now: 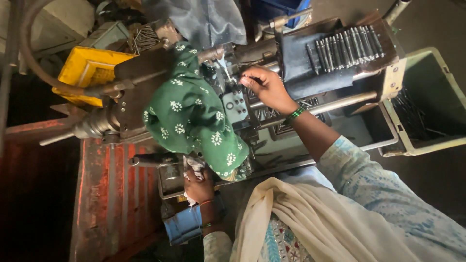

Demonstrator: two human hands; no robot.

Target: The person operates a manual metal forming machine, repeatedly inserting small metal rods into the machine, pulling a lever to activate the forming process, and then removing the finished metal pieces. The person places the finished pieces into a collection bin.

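A thin dark metal pin (256, 79) sits pinched at the fingertips of the person's right hand (266, 87), right at the machine's grey clamping block (236, 104) in the middle of the machine (145, 97). The pin shows only as a short dark sliver past the fingers; its long axis seems to run roughly along the machine's guide rod (340, 103), pointing from the fingertips towards the block, though it is too small to be sure. The right hand is by far the nearer hand: its grip is clenched on the pin, fingers curled, wrist with green bangles (295, 114) bent over the rod, the forearm reaching in from the lower right. The left hand (198, 187) lies well apart, lower down at the front of the machine, its grip clenched on a crumpled white rag (195, 167), just beside a dark lever handle (153, 159). A green cloth with white flowers (189, 114) is draped over the machine between the two hands. Beyond the right hand, a row of similar pins (347, 46) lies side by side on a dark cloth on the machine's top. A pale green crate (437, 145) stands to the far side, and a yellow box (87, 73) sits at the opposite end.
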